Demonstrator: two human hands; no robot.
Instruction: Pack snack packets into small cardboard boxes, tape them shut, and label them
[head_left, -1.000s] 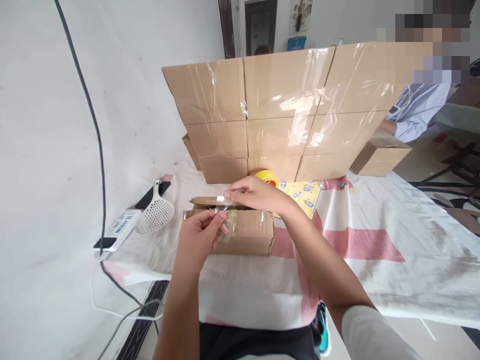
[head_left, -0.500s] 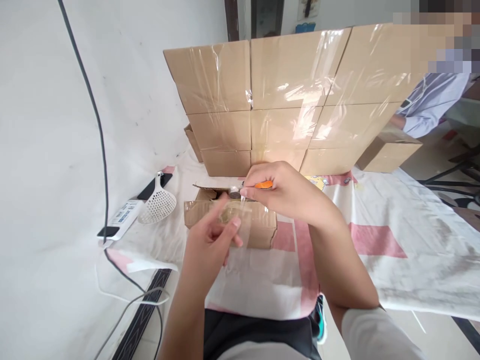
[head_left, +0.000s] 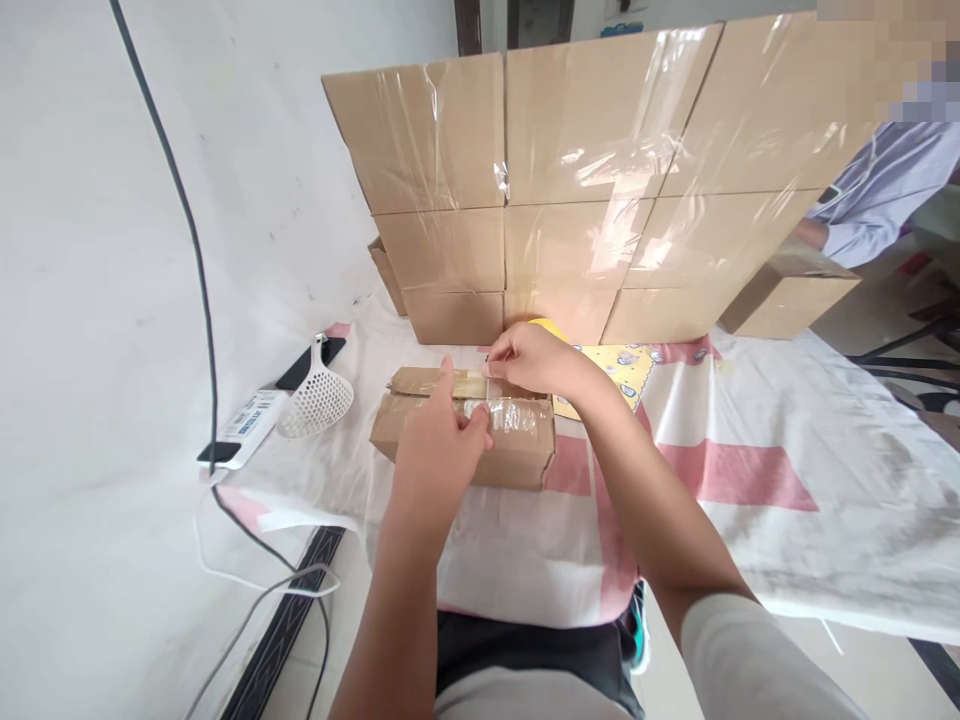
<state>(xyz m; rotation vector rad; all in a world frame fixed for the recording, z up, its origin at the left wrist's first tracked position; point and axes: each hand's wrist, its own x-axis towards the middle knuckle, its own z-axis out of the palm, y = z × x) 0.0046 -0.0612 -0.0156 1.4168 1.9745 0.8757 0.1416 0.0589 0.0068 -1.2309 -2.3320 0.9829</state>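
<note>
Right now the left hand [head_left: 439, 455] lies flat and open, palm down on the small cardboard box [head_left: 517, 452] at centre frame, fingers spread over the top as if pinning the flap while the tape goes on. Just above it, the right hand [head_left: 529, 358] is pinched shut on a strip of clear tape [head_left: 486, 392], thumb and forefinger holding its end taut at the box's far edge; whether anything else sits in that fist, I cannot tell. The box rests on the pink-and-white cloth [head_left: 735, 470] covering the table.

Peeking out behind the right hand is a yellow tape roll [head_left: 546, 324], close by. Further up, a wall of sealed cartons [head_left: 585, 180] fills the top of the frame and closes off the far side. At left sit a white slotted scoop [head_left: 319, 400], a power strip [head_left: 244, 428] and a dark cable [head_left: 199, 280]. Upper right, another person's sleeve [head_left: 881, 195] rests near a separate carton [head_left: 787, 295].
</note>
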